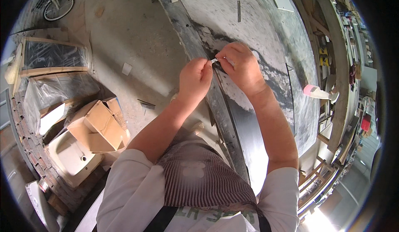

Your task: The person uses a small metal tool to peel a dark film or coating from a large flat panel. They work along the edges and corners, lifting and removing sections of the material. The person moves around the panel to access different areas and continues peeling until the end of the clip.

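Both my hands meet above the near edge of a large grey-and-white slab [245, 88] with a dark, marble-like pattern. My left hand [194, 81] is closed, thumb and fingers pinching one side of a small white piece [214, 60]. My right hand [242, 68] pinches its other side. A bit of something dark shows just below the white piece, partly covered by the fingers. The exact kind of the small piece is too small to tell. Along the slab's edge runs a dark grey board [195, 49] under my hands.
A thin dark strip [239, 11] and a white-and-pink bottle [316, 91] lie on the bench surface. At left on the floor stand a cardboard box [102, 124], a white basin [68, 155] and a plastic-wrapped framed panel [54, 55]. Wooden shelving [343, 86] lines the right.
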The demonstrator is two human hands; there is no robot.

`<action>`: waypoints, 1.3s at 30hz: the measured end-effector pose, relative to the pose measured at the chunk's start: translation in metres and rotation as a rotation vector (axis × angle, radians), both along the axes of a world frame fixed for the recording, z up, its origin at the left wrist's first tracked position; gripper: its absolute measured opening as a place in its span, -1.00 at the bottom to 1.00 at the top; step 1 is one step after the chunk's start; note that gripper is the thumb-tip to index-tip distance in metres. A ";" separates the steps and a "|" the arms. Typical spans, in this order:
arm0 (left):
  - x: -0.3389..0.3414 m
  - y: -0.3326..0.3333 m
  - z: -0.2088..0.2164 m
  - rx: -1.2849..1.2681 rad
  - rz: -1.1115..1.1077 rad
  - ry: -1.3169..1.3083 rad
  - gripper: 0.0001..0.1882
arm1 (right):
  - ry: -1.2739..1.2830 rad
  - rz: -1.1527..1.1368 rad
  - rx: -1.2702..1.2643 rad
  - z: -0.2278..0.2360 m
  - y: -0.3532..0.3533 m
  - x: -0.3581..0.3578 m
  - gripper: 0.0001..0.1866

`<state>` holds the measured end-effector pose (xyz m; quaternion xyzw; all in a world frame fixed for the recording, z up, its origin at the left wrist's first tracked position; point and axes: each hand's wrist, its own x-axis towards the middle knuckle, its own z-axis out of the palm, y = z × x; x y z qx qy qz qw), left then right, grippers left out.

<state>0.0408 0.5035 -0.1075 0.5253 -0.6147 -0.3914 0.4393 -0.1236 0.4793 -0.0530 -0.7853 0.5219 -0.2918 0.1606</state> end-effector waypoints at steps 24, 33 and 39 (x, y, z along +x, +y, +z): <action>-0.006 0.014 -0.009 0.084 0.017 0.013 -0.77 | 0.000 -0.018 0.030 -0.008 0.016 -0.006 -0.92; -0.001 -0.011 -0.017 -0.063 0.017 0.006 -0.76 | -0.009 -0.039 -0.010 -0.016 -0.005 0.002 -0.91; -0.006 0.019 -0.003 0.061 -0.052 -0.008 -0.74 | -0.007 0.026 -0.007 -0.009 0.022 -0.011 -0.91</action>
